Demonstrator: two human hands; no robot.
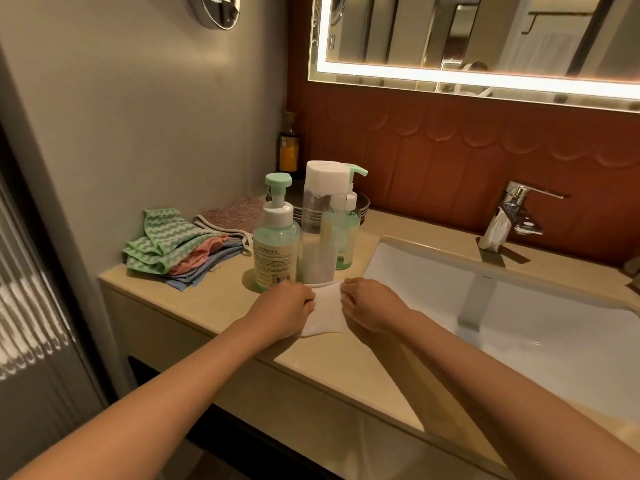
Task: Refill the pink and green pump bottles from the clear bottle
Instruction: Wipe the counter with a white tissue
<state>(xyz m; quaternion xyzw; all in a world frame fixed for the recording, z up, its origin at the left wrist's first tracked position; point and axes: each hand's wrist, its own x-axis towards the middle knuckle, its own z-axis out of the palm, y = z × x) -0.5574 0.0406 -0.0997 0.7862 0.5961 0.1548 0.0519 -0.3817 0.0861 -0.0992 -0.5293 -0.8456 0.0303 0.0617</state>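
Hands: L hand [284, 308] & R hand [372, 304] both down on a white cloth [325, 311] near the desk [221, 299] front edge. Fingers curl onto its L & R edges, gripping it flat betw. them.
Clear bottle [318, 237]: tall, white cap, upright on the desk just behind the cloth, base at the cloth's far edge. Lower part looks whitish.
Front pump bottle [275, 251]: mint-green pump head, pale green body w/ label & barcode. Upright, just L of the clear bottle, near the L hand's fingertips.
Rear pump bottle [348, 233]: green pump, greenish see-through body. Stands behind & R of the clear bottle, partly hidden by it.
In the way: all 3 bottles bunched close together, directly beyond the hands & cloth.
Behind bottles: stacked bowls [363, 206], dark, mostly hidden.
Desk, L end: folded cloth pile [173, 251] in green zigzag, pink & blue. Brown towel [235, 213] lies just behind it.
Corner: amber bottle [289, 147] against the wall, well back from the hands.
R side: white sink [519, 306] set into the desk, right beside the R hand. Chrome tap [519, 206] on its far rim, w/ a white wrapped item [496, 230] at its base (can't tell what).
Wall: lit-edge mirror [450, 39] above red-brown tiles [450, 147].
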